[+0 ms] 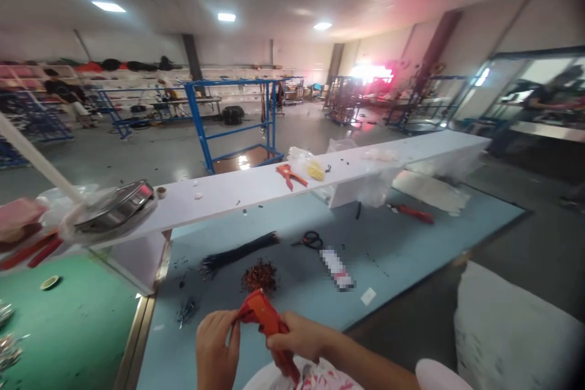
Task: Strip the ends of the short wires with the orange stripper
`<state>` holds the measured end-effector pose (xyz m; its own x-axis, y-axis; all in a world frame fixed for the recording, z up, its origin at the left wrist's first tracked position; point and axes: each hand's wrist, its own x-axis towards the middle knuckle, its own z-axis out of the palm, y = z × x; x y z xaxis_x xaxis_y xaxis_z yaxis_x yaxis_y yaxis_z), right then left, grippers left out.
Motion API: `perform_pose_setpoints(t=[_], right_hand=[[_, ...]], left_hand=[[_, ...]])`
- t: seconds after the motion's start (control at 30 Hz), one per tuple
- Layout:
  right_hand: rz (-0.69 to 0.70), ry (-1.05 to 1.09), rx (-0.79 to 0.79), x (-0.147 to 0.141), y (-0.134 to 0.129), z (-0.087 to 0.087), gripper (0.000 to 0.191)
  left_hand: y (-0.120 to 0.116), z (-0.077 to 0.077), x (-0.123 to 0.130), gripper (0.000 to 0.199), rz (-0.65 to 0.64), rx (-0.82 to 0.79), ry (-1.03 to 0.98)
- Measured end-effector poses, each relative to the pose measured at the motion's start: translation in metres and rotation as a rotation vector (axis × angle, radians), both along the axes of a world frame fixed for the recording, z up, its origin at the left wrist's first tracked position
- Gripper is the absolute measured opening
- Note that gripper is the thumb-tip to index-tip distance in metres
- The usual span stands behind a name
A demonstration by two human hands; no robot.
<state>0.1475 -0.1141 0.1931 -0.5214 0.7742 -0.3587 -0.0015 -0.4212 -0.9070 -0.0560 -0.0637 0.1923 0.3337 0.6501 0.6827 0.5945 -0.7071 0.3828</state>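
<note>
Okay, L hand (217, 341): is closing on the upper-left end of the red wire stripper (261, 315), fingers curling round it.
R hand (297, 335): is wrapping the same tool from the right, clamped on it; hands are close together, nearly touching.
Tool pos.: is sitting low in view, above the person's floral lap cloth (304, 376), held off the surface.
Surface nearby: light-blue surface (292, 311) is carrying a black wire bundle (240, 254), a reddish-brown pile of small bits (259, 275) and black-handled scissors (311, 240); a blurred white item (337, 268) is lying just beside the scissors.
Shelf: raised white shelf (237, 195) is holding an orange stripper (290, 175) and a steel tin (114, 207).
Left side: green mat (73, 329) is adjoining the surface.
Bkgd: a co-worker (64, 94) is standing by blue metal racks (228, 122).
</note>
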Motion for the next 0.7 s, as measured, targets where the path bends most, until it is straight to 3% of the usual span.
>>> perform_pose_setpoints(t=[0.27, 0.37, 0.53, 0.7], right_hand=[[-0.058, -0.016, 0.010, -0.003, 0.003, -0.011, 0.019], [-0.119, -0.043, 0.041, -0.002, 0.004, -0.019, 0.025], [-0.157, -0.030, -0.109, 0.003, 0.008, -0.041, 0.030], [-0.155, -0.013, -0.183, 0.009, 0.005, -0.054, 0.033]], left_hand=[[0.006, -0.006, -0.002, 0.013, 0.028, -0.027, 0.115], [0.007, -0.007, 0.007, 0.015, 0.072, -0.162, 0.167], [0.016, -0.027, 0.025, 0.016, 0.097, -0.433, 0.277], [0.016, -0.042, 0.034, 0.018, 0.091, -0.524, 0.318]])
